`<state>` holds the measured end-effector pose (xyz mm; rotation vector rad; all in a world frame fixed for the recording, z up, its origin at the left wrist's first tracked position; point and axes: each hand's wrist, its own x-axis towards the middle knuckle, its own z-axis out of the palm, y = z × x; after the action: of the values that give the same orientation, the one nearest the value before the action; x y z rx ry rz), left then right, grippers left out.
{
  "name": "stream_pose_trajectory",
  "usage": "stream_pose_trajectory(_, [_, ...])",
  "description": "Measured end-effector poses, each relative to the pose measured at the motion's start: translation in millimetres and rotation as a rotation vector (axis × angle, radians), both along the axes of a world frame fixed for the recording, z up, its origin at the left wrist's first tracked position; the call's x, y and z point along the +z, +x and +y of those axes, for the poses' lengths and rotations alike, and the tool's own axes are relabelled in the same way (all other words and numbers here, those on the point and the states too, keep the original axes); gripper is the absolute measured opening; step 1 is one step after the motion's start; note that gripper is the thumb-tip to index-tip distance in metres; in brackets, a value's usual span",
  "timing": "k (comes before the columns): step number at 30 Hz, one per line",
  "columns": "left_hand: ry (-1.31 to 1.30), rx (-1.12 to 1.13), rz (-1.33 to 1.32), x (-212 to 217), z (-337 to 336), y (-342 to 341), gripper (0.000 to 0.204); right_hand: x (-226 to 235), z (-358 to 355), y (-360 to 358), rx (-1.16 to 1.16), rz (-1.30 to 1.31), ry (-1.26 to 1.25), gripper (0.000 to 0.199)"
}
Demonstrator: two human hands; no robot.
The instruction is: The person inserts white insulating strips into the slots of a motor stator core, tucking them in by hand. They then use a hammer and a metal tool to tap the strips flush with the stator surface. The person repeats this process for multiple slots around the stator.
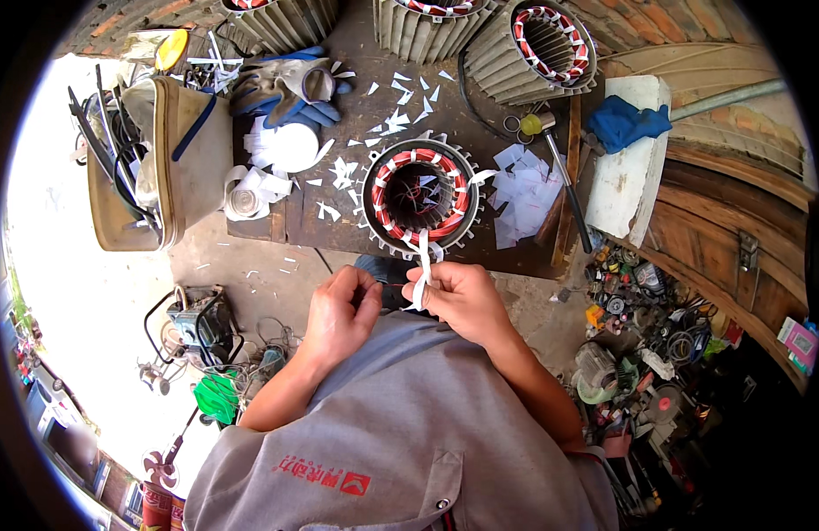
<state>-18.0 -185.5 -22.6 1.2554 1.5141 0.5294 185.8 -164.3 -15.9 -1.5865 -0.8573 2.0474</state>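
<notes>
Work at the near edge of the table [355, 111]. Metal housing [367, 202] stands there, open end up, in front of the person; ring of red wire [380, 200] inside its rim, white ties around it.

Grip: right hand [463, 299] pinches white tape [424, 250] between thumb and fingers, tape running from the ring's near side. Left hand [343, 305] is curled beside it, apart from the tape; cannot tell whether anything is in the fingers.

Handling, my judgement: keep the tape flat and draw it with a steady, even pull, since a jerk could tear it or shift the wires. Left hand would serve best steadying the ring beside the tape. Keep the tape off the metal rim, where it could fray.

Possible hindrance: another loose tape end [483, 177] sticks out at the ring's right and could snag. White snippets [397, 121] lie far and left of the housing; some could cling or drop in.

Around: white sheets [526, 190] right, with a hammer [579, 221] just beyond them; tape roll [244, 202] left; gloves [290, 84] far left; bucket [197, 168] at the left edge. Another housing [496, 73], also with a wire ring, stands far right. Blue cloth [629, 126] on a white block [624, 181], right.
</notes>
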Motion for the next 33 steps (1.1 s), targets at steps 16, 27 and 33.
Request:
stream_pose_trajectory(16, [0.153,-0.223,-0.067,19.7,32.6,-5.1,0.021,38.5,-30.8,17.5,-0.121,-0.623,1.185,0.011])
stream_pose_trajectory(27, [0.625,-0.757,0.293,29.1,122.5,12.2,0.015,109.9,-57.5,47.9,0.083,-0.658,1.146,0.014])
stream_pose_trajectory(33, [0.705,-1.281,0.329,12.0,161.3,33.5,0.014,92.7,-58.4,48.8,0.033,-0.644,1.040,0.009])
